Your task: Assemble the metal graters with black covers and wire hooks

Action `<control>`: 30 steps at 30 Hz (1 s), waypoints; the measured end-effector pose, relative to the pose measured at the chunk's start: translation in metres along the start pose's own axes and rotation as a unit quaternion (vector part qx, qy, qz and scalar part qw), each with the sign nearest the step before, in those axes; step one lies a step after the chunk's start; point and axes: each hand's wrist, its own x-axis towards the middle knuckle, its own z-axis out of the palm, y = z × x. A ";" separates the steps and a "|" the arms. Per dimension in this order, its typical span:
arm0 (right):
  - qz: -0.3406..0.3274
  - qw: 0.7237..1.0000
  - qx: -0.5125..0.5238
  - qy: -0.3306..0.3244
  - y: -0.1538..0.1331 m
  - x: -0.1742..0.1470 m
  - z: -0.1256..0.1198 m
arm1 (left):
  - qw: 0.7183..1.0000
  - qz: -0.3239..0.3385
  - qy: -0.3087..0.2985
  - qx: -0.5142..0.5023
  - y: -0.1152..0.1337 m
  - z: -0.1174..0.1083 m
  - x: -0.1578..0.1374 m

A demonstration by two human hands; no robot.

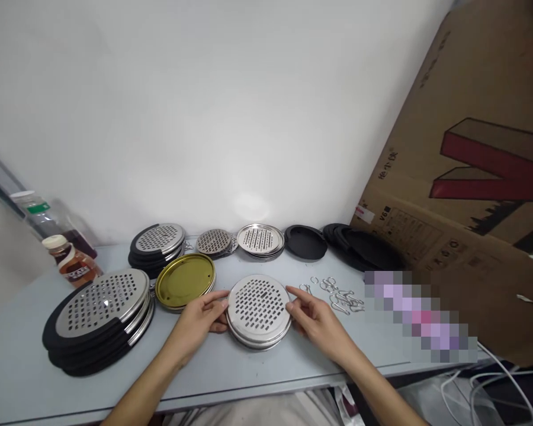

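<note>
In front of me on the table sits a round, silver perforated metal disc (258, 302), layered over more round metal rims. My left hand (203, 312) grips its left edge between thumb and fingers. On the opposite edge, my right hand (311, 316) does the same, thumb and forefinger at the rim. Just behind my left hand lies a stack of round metal trays topped by a gold-coloured one (184, 281). Several small metal rings and hooks (340, 296) are scattered to the right of my right hand.
Black-rimmed perforated discs are stacked at left (102, 305) and behind (157, 242). Along the wall stand small perforated discs (214, 241), silver trays (260, 239) and black round trays (306, 241). Bottles (71, 260) stand far left; a large cardboard box (471, 195) leans in at right.
</note>
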 end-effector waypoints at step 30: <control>-0.040 0.957 -0.288 0.020 -0.013 -0.001 0.002 | 0.849 0.258 0.069 0.456 -0.019 -0.005 0.012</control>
